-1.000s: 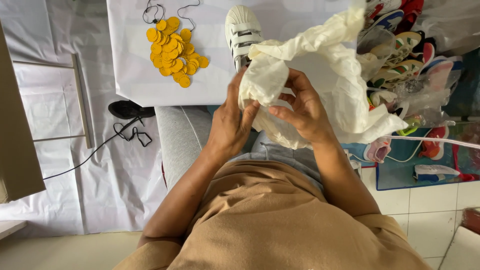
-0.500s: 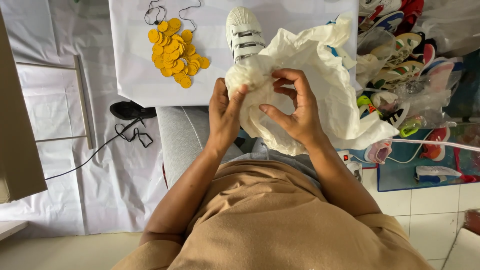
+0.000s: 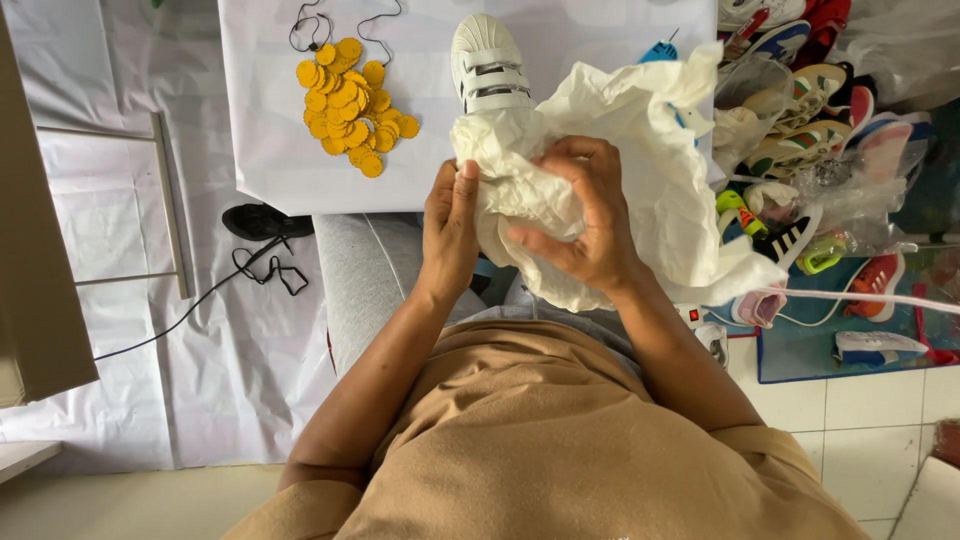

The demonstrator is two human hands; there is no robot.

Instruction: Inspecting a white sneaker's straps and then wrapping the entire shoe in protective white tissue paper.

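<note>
Both hands on a wad of white tissue paper point(image 3: 610, 170), held above the lap in front of the white table point(image 3: 270, 150). Left hand point(image 3: 448, 230) flat, fingers straight, pressed against the wad's side as a backstop. Right hand point(image 3: 580, 215) curled over it, fingers gripping folds, likely to compact it. White sneaker point(image 3: 488, 65) with grey straps stands toe-out on the table just behind the paper. Pile of round yellow tags point(image 3: 350, 105) with black cords lies left of it. Heap of mixed shoes point(image 3: 820, 130) at right, some in clear bags.
</note>
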